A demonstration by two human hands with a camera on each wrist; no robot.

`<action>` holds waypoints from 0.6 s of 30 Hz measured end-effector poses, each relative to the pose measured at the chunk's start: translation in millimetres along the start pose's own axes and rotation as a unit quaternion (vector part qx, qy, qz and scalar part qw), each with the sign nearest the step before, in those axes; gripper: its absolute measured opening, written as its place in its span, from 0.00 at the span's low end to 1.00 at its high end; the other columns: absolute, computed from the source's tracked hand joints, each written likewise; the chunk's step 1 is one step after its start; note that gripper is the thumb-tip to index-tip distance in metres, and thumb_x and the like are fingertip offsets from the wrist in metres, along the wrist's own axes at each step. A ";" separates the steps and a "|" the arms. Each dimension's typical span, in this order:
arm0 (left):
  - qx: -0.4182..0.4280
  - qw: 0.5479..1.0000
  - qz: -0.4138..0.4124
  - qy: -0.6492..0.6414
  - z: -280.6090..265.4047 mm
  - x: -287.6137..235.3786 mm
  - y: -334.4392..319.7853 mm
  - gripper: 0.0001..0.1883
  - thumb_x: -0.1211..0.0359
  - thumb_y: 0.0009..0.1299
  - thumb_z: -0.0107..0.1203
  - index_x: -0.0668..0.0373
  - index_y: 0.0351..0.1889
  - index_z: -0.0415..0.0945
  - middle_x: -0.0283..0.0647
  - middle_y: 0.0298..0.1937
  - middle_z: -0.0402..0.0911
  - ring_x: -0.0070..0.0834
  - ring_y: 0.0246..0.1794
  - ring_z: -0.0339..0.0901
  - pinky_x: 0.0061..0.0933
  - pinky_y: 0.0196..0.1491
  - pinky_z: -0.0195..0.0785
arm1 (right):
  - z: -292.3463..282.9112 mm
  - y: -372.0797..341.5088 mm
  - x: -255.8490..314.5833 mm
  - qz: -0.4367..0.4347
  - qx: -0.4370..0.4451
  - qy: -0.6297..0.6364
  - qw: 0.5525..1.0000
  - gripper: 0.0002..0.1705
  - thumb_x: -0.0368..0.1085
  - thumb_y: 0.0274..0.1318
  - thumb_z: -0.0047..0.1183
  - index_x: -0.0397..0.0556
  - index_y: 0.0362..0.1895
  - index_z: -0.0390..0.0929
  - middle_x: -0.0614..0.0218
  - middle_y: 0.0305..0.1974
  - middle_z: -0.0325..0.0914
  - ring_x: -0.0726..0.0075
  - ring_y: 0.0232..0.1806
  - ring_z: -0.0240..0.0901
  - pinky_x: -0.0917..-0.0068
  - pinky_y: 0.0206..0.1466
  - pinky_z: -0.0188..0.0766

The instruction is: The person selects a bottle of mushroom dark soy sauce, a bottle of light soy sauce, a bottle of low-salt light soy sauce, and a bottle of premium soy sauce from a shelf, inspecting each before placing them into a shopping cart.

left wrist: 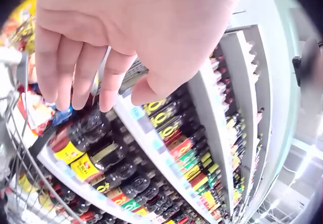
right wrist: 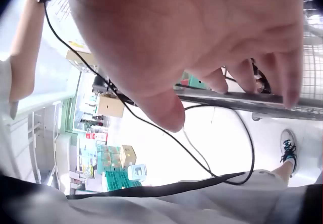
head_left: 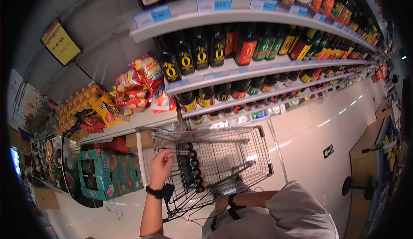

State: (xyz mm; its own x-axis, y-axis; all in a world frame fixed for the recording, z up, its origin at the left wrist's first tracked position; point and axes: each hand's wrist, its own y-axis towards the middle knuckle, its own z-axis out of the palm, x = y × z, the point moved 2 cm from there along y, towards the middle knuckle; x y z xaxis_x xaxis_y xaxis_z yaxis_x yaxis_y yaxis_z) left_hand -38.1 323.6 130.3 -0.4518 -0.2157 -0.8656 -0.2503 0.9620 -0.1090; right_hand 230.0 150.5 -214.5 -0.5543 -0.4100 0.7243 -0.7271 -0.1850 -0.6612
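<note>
In the head view my left hand (head_left: 161, 168) is raised over the handle end of a shopping cart (head_left: 234, 153). The left wrist view shows its loosely bent fingers (left wrist: 86, 78) around nothing, the thumb apart. Several dark bottles (head_left: 195, 172) lie in a row inside the cart, just right of this hand. My right hand (head_left: 221, 202) is low at the cart's near side, partly hidden by the grey shirt. Its fingers (right wrist: 245, 78) hang loosely over the cart's side rail (right wrist: 232, 97) in the right wrist view, the thumb held away from them.
Shelves (head_left: 241, 71) of sauce bottles (head_left: 200, 51) run along the far side of the cart. Snack bags (head_left: 133, 84) and green cartons (head_left: 101, 174) stand to the left. A thin black cable (right wrist: 156, 125) loops below the right hand. Another display stand (head_left: 365, 157) is at right.
</note>
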 end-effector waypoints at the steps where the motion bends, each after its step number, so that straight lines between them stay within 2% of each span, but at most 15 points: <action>1: -0.039 0.998 0.017 -0.051 -17.9 -14.5 -16.5 0.11 0.72 0.66 0.54 0.63 0.46 0.78 0.36 0.33 0.81 0.15 0.31 0.75 0.19 0.36 0.70 | -40.3 -37.1 46.6 0.049 -0.002 -0.005 0.999 0.36 0.51 0.51 0.51 0.39 0.59 0.67 0.53 0.40 0.81 0.50 0.39 0.79 0.57 0.46 0.73; 3: -0.045 0.998 0.016 -0.048 -52.0 -44.2 -38.1 0.10 0.73 0.67 0.52 0.65 0.44 0.78 0.34 0.32 0.81 0.15 0.30 0.74 0.19 0.35 0.70 | -37.6 -23.3 74.0 -0.013 -0.072 0.006 0.997 0.36 0.51 0.50 0.51 0.40 0.59 0.68 0.50 0.42 0.80 0.52 0.43 0.78 0.56 0.48 0.72; 5: -0.041 0.996 0.025 -0.070 -72.2 -68.7 -48.9 0.10 0.74 0.67 0.52 0.66 0.44 0.78 0.36 0.35 0.83 0.15 0.33 0.76 0.19 0.38 0.71 | -62.4 -20.1 100.0 -0.099 0.001 -0.080 0.992 0.37 0.57 0.55 0.48 0.45 0.62 0.66 0.47 0.54 0.72 0.46 0.57 0.68 0.56 0.59 0.63; 7: -0.059 0.993 0.076 -0.068 -79.5 -95.9 -52.3 0.10 0.73 0.68 0.51 0.66 0.44 0.78 0.37 0.38 0.83 0.16 0.36 0.77 0.19 0.39 0.71 | -129.3 -63.0 158.2 -0.103 0.079 -0.085 0.988 0.31 0.53 0.59 0.45 0.46 0.60 0.68 0.49 0.53 0.73 0.47 0.56 0.68 0.56 0.58 0.64; 8: -0.069 0.989 0.109 -0.067 -78.7 -110.5 -54.4 0.10 0.73 0.68 0.51 0.66 0.44 0.78 0.38 0.41 0.84 0.17 0.39 0.77 0.19 0.40 0.71 | -138.9 -58.0 143.2 -0.196 -0.099 -0.053 0.974 0.24 0.49 0.56 0.46 0.49 0.51 0.76 0.52 0.45 0.79 0.50 0.47 0.75 0.59 0.50 0.69; 9: -0.067 0.988 0.121 -0.069 -76.0 -124.6 -55.5 0.10 0.73 0.68 0.51 0.66 0.44 0.78 0.38 0.41 0.84 0.17 0.39 0.77 0.19 0.40 0.71 | -175.0 -93.9 158.2 -0.184 -0.139 -0.045 0.972 0.22 0.48 0.58 0.46 0.49 0.50 0.76 0.55 0.44 0.79 0.51 0.47 0.75 0.60 0.49 0.70; 10: -0.055 0.985 0.138 -0.087 -71.6 -139.8 -56.2 0.10 0.73 0.68 0.51 0.66 0.44 0.78 0.39 0.44 0.83 0.18 0.41 0.78 0.19 0.42 0.71 | -199.6 -104.8 141.4 -0.205 -0.217 -0.004 0.954 0.20 0.47 0.60 0.47 0.49 0.50 0.76 0.58 0.43 0.80 0.53 0.45 0.76 0.60 0.48 0.70; 11: -0.044 0.981 0.155 -0.104 -66.7 -156.7 -57.1 0.10 0.73 0.68 0.52 0.65 0.44 0.78 0.40 0.46 0.83 0.19 0.44 0.78 0.19 0.44 0.71 | -233.2 -153.3 153.7 -0.213 -0.296 0.006 0.931 0.18 0.46 0.62 0.47 0.50 0.49 0.76 0.59 0.42 0.81 0.53 0.44 0.77 0.61 0.48 0.71; 12: -0.031 0.979 0.176 -0.102 -61.7 -178.7 -58.1 0.10 0.74 0.67 0.52 0.65 0.44 0.79 0.41 0.47 0.83 0.22 0.45 0.78 0.21 0.46 0.71 | -262.6 -190.5 150.7 -0.249 -0.386 -0.007 0.888 0.15 0.43 0.62 0.48 0.51 0.49 0.77 0.60 0.40 0.81 0.58 0.44 0.78 0.65 0.47 0.72; 14: -0.014 0.972 0.210 -0.103 -50.5 -217.2 -50.8 0.10 0.74 0.67 0.52 0.65 0.44 0.78 0.41 0.47 0.83 0.23 0.46 0.78 0.22 0.47 0.71 | -316.0 -281.1 155.1 -0.252 -0.465 0.060 0.846 0.13 0.37 0.62 0.49 0.49 0.49 0.77 0.64 0.40 0.82 0.70 0.42 0.79 0.73 0.45 0.73; 15: 0.005 0.967 0.234 -0.102 -41.7 -238.6 -45.6 0.10 0.74 0.67 0.52 0.65 0.44 0.78 0.41 0.47 0.83 0.24 0.47 0.78 0.23 0.47 0.70 | -338.9 -331.8 155.9 -0.268 -0.517 0.038 0.812 0.12 0.35 0.61 0.48 0.49 0.48 0.78 0.65 0.40 0.82 0.72 0.38 0.78 0.74 0.43 0.73; 18: 0.026 0.949 0.298 -0.101 -16.1 -312.5 -14.1 0.12 0.73 0.67 0.51 0.64 0.47 0.78 0.41 0.48 0.82 0.24 0.48 0.78 0.26 0.51 0.69 | -390.8 -476.2 160.6 -0.258 -0.638 0.046 0.724 0.13 0.34 0.61 0.48 0.48 0.48 0.78 0.68 0.36 0.81 0.78 0.35 0.76 0.78 0.41 0.71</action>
State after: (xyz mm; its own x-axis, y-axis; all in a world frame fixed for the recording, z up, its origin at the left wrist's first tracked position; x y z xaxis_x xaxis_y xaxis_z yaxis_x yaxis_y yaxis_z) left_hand 92.8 374.7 410.3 -0.3243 0.4006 -0.8569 0.0430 0.9112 0.4097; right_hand 328.9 521.7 293.1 -0.0581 -0.5081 0.8593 -0.5960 0.7082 0.3785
